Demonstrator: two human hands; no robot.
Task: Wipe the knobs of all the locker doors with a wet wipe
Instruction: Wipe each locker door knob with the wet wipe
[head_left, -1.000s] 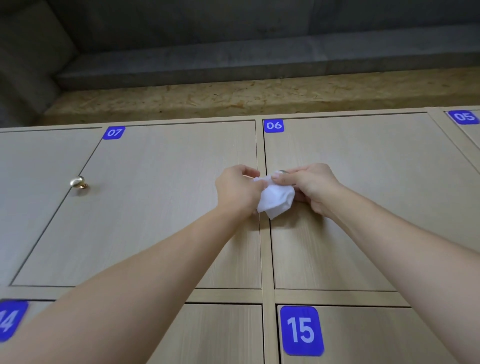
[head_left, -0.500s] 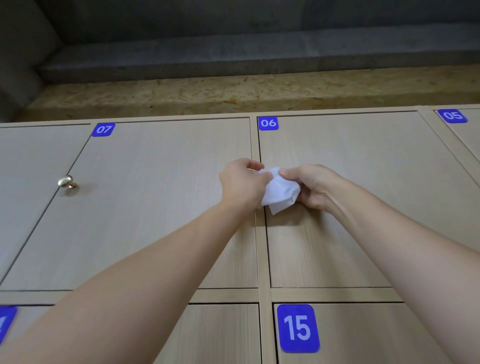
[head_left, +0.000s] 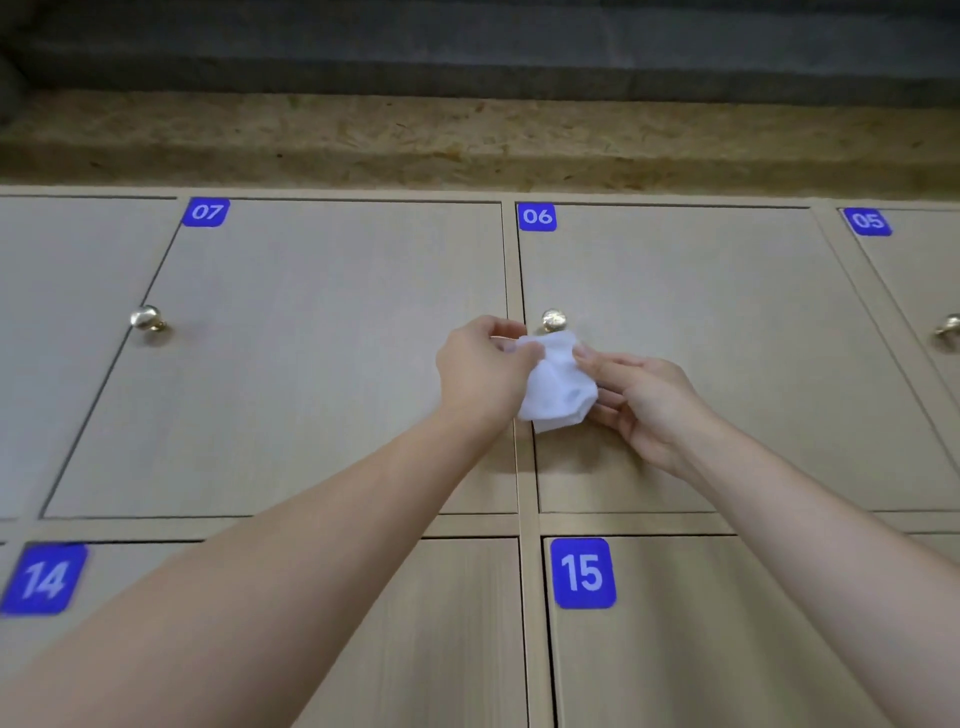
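A crumpled white wet wipe (head_left: 558, 384) hangs between both hands, just below the shiny knob of door 06 (head_left: 553, 320), which is uncovered. My left hand (head_left: 480, 374) pinches the wipe's upper left edge. My right hand (head_left: 644, 405) holds its right side with the fingertips, palm partly spread. The wipe does not touch the knob. Another knob (head_left: 146, 318) sits at the left edge of door 07, and a third knob (head_left: 949, 328) shows on door 05 at the right border.
Light wooden locker doors with blue number labels 07 (head_left: 205, 212), 06 (head_left: 537, 216), 05 (head_left: 867, 221), 14 (head_left: 44, 579) and 15 (head_left: 582, 572) fill the view. A chipboard ledge (head_left: 467, 140) and a grey wall run above the lockers.
Both hands with the wipe have dropped lower and come off the knob of door 06, which was covered before and now shows. The view has shifted so door 05's knob appears.
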